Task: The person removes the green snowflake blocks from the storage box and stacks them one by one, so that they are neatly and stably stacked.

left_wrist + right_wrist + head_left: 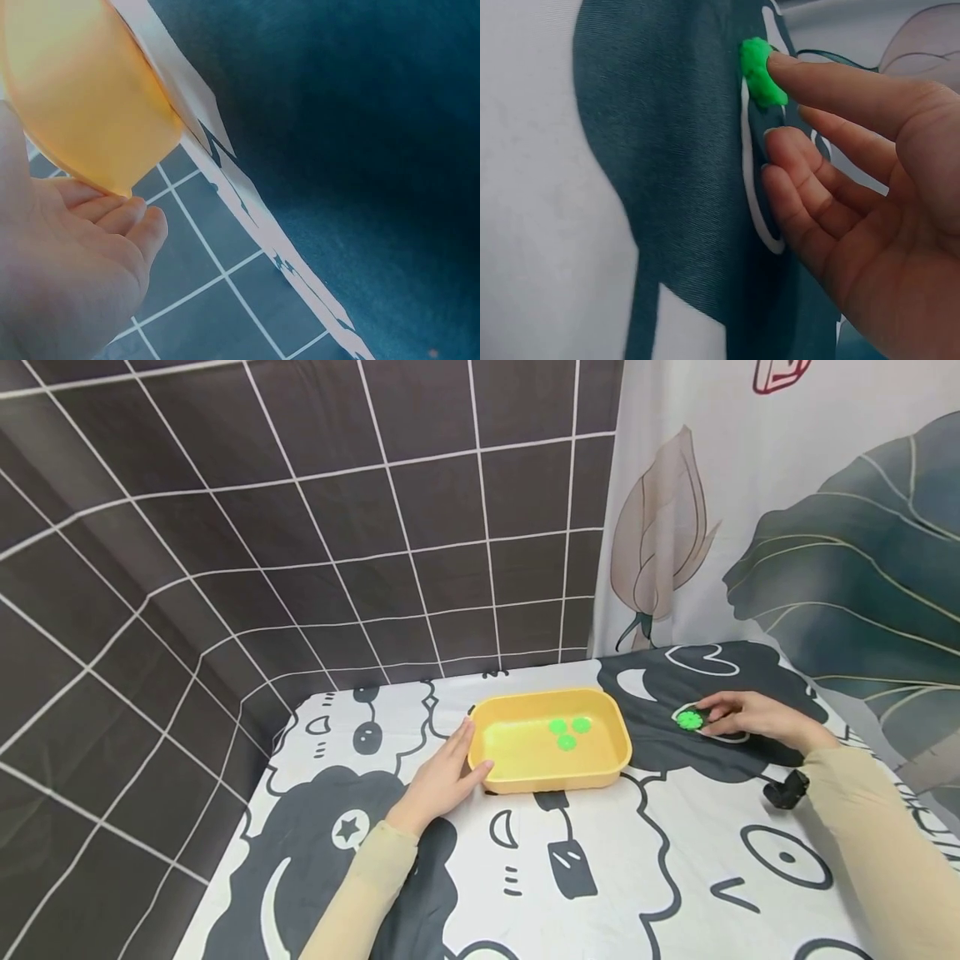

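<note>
A shallow yellow tray [551, 756] stands on the patterned cloth with several small green discs [566, 742] lying inside. My left hand [444, 777] rests against its left end, fingers along the outer side and thumb near the front corner. The left wrist view has these fingertips [133, 206] at the yellow wall. To the right, a small clump of green pieces [689, 719] lies on a dark patch of the cloth. My right hand [765, 718] reaches it, thumb tip overlapping the green in the right wrist view, other fingers loosely bent below.
A black-and-white cartoon cloth [525, 910] covers the table. Near the right sleeve lies a small black object [786, 790]. Behind stand a dark curtain with a white grid [442, 502] and a pale curtain with leaf prints [667, 518].
</note>
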`<state>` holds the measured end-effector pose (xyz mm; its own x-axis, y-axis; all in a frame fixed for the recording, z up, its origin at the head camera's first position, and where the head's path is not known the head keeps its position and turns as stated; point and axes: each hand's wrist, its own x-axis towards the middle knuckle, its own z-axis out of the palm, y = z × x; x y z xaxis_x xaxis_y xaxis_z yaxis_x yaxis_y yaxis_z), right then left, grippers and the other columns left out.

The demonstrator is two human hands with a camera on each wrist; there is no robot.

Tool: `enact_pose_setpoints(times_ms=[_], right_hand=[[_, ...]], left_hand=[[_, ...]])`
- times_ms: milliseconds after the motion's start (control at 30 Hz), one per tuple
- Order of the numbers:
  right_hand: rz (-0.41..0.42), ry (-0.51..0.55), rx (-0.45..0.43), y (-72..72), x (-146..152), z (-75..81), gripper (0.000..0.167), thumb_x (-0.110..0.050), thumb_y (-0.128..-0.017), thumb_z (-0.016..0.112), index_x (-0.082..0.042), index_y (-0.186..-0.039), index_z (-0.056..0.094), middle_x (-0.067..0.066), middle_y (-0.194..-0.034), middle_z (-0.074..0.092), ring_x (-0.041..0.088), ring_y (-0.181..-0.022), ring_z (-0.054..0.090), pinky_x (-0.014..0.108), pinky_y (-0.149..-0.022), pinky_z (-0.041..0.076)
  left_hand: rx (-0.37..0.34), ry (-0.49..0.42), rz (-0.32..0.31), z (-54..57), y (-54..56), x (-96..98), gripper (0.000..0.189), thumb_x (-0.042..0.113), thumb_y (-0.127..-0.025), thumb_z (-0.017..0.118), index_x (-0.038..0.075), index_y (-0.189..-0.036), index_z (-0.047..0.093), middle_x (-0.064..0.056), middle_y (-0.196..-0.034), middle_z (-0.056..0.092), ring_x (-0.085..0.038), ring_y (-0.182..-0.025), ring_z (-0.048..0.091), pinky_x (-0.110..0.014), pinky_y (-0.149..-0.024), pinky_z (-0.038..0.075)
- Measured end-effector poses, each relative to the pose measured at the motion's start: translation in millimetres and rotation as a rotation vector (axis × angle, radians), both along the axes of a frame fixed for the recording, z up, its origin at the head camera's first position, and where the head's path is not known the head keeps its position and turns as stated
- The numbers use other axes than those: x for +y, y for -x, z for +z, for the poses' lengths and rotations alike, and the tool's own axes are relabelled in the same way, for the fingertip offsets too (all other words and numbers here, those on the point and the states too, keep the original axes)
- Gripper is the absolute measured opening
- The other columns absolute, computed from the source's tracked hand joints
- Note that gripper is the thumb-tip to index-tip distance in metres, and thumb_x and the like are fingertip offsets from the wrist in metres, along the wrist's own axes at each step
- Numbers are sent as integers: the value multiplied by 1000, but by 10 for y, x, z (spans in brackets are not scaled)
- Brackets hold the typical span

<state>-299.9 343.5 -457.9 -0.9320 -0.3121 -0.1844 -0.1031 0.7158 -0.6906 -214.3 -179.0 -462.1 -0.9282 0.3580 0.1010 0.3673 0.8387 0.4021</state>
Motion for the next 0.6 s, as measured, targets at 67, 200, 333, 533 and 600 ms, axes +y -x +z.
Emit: enact_pose_setpoints(times_ms=[67,200,333,533,600], right_hand=[[5,4,0,-3,20,20,64,-29,-90,76,8,-137,53,8,-105,62,16,-89,55,28,-73,46],[-1,3,-2,7,34,79,63,-27,-91,75,9,-137,50,11,-109,64,15,-89,59,28,-73,49],[-7,-16,1,48,9,161,63,-27,-93,74,9,-138,50,11,-110,63,15,-90,59,28,-76,48],[6,8,0,115,-104,284,62,-23,-94,73,11,-139,48,14,-113,62,16,-95,62,27,-79,55],[14,22,2,128,-167,311,61,-22,-94,72,11,-140,47,16,-115,62,18,-97,63,27,-80,56]], left_hand=[[0,-2,-4,5,1,0,81,56,-103,46,6,-160,21,-6,-167,17,-26,-151,24,-42,-120,27],[7,-9,-11,11,0,2,80,55,-103,46,5,-160,22,-7,-167,18,-27,-151,25,-43,-120,27],[8,-12,-10,8,3,2,80,56,-103,46,4,-160,22,-6,-167,18,-27,-151,25,-42,-120,27],[7,-7,-5,-19,12,-1,81,57,-102,46,5,-160,22,-4,-167,17,-24,-151,24,-41,-120,26],[13,-6,-6,-26,13,-2,81,56,-102,46,5,-160,22,-5,-167,18,-25,-151,24,-41,-120,26]])
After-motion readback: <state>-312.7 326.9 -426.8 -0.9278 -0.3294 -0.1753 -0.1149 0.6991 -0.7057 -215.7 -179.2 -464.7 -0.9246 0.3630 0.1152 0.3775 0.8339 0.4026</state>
